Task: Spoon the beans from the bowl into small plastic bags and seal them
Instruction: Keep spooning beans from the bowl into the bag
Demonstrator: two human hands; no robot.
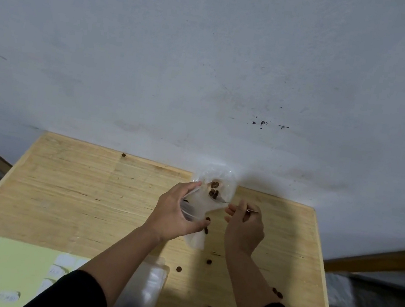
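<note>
My left hand (174,214) grips the mouth of a small clear plastic bag (195,239), which hangs down to the wooden table (73,186); a few brown beans show inside it. My right hand (244,228) pinches the handle of a thin metal spoon (225,202). The spoon's tip carries several beans (213,194) just above the bag's mouth. Behind it at the table's far edge stands a clear plastic bowl (228,181) with a few beans in it.
Loose beans (209,261) lie scattered on the table near my right forearm, and one lies at the far edge. A pale yellow sheet with white labels (8,269) lies front left. A pile of clear bags (151,285) sits beside it. A wall rises behind the table.
</note>
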